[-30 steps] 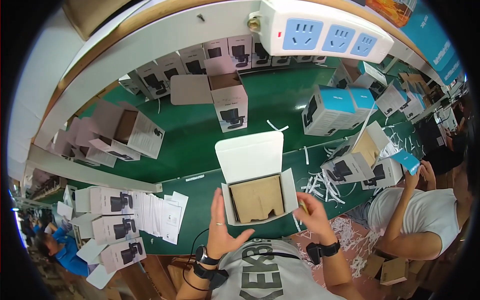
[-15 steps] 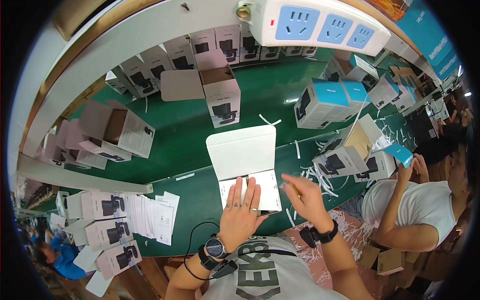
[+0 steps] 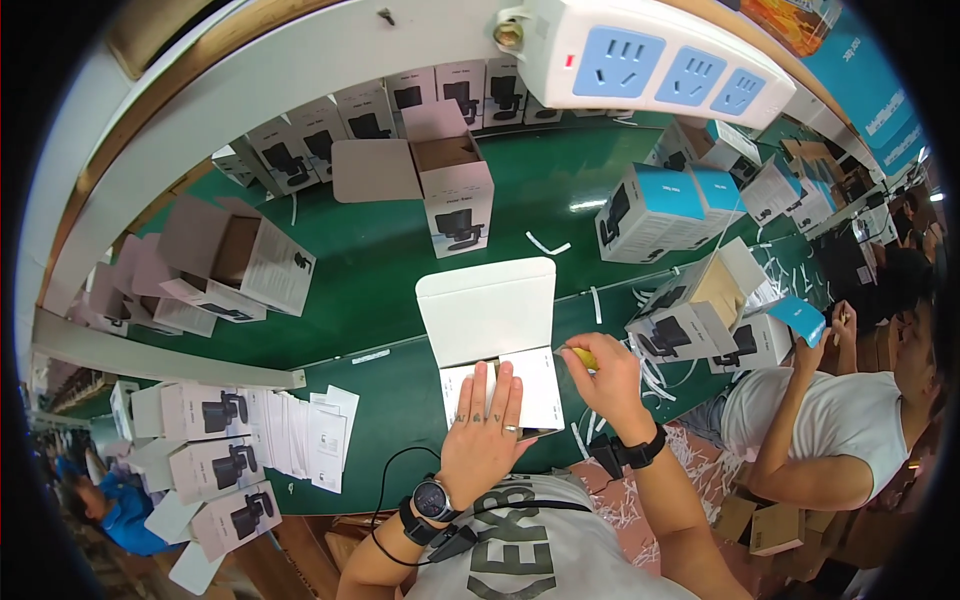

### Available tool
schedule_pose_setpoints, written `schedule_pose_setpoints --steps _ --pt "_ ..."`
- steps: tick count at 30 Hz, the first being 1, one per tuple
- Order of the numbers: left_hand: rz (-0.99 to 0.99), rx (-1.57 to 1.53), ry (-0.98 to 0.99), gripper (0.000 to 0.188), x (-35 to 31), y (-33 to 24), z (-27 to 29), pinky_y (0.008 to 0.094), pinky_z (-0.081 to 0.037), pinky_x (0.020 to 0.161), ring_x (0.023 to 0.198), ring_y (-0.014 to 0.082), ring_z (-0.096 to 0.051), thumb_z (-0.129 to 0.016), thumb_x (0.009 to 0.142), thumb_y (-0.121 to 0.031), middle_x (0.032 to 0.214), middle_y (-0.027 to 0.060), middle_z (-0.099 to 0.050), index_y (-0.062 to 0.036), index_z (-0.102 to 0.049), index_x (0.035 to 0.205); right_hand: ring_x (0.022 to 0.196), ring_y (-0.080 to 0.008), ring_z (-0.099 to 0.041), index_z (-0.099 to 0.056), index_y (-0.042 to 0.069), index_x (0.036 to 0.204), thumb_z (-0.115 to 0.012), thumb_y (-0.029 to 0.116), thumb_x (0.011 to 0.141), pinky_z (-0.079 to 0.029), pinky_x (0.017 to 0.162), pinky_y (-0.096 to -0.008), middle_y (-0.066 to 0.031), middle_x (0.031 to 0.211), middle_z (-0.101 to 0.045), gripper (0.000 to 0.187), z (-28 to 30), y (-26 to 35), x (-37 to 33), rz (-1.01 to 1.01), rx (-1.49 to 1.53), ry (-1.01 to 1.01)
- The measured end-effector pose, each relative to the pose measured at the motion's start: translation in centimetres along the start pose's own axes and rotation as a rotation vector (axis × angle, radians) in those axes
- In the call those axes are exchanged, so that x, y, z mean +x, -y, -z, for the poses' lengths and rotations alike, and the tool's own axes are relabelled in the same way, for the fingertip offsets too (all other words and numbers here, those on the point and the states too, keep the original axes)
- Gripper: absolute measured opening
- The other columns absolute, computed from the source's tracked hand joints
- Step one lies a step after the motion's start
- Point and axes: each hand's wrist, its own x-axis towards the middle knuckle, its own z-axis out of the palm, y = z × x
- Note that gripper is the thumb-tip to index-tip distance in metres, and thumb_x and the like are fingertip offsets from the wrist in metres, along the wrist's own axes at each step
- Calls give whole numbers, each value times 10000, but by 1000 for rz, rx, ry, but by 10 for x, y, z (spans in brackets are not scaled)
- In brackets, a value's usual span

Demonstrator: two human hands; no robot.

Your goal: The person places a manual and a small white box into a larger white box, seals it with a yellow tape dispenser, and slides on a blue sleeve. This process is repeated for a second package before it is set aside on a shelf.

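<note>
A white carton (image 3: 487,312) lies in front of me on the green bench, its lid flap raised on the far side. My left hand (image 3: 482,432) is flat over the carton's inner flaps, fingers stretched and slightly apart, with a narrow dark gap showing between those flaps. At the carton's right edge, near the lid's fold, my right hand (image 3: 615,388) grips a small yellow tool (image 3: 586,357). Its thin tip seems to reach the carton's corner; the fingers hide most of the tool, and its exact kind is unclear.
Printed boxes (image 3: 222,465) and a stack of white folded sheets (image 3: 300,435) lie at left. An opened box (image 3: 460,205) stands beyond the carton. Teal-topped boxes (image 3: 655,210) and paper strips (image 3: 655,375) are at right, beside a co-worker (image 3: 830,420). A power strip (image 3: 650,60) hangs overhead.
My right hand has moved slightly farther from me, toward the lid's fold at the carton's right edge. More of the yellow tool shows. My left hand stays flat on the flaps.
</note>
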Motion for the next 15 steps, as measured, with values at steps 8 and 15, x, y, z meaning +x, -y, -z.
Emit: schedule_pose_setpoints --steps 8,15 --pt "-5 4 -16 998 0 8 5 597 -272 1242 1511 552 -298 -798 829 -477 1660 299 -306 97 -395 1539 760 -339 -705 -732 54 958 -802 127 881 -558 672 -399 -127 867 -732 127 -4 -1 10 37 90 10" --pt "35 -22 55 951 -6 5 13 532 -238 1271 1541 485 -295 -700 904 -520 1668 291 -302 96 -382 1555 763 -362 -702 -719 30 951 -779 98 885 -557 694 -411 -157 875 -725 112 -14 -2 6 140 104 -1"
